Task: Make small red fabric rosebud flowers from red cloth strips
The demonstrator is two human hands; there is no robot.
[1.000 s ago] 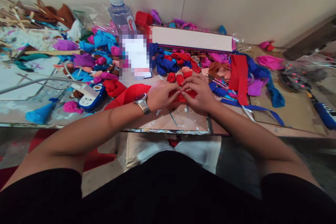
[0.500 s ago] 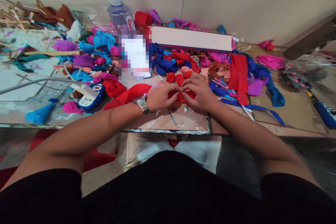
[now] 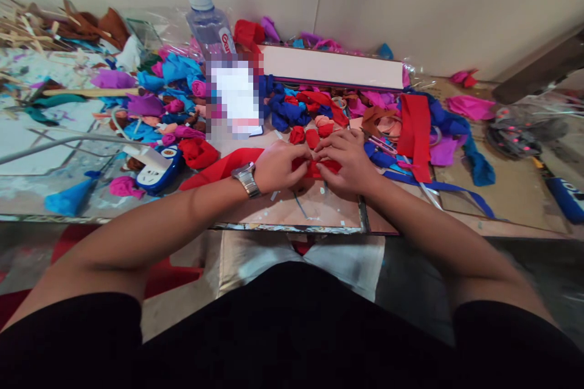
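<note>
A long red strip (image 3: 219, 169) runs along the table from the left and passes under my left hand (image 3: 280, 167). Its other end shows between the hands. My left hand, with a metal watch on the wrist, pinches the strip between thumb and fingers. From the right, my right hand (image 3: 342, 161) grips the same red material close to the left fingertips. The fingers partly hide the held part. Just beyond the fingertips lie small red rolled pieces (image 3: 312, 138).
Behind the hands stand a bottle (image 3: 212, 27) and a long pale box (image 3: 331, 67). A blue power socket (image 3: 159, 171) with a plug sits left. Colourful crumpled pieces (image 3: 146, 104) lie around; a red strip (image 3: 414, 134) is at right. The table's front edge (image 3: 292, 228) is near.
The fingertips of both hands have come slightly apart, and a bit more red strip shows between them. Nothing else has visibly moved.
</note>
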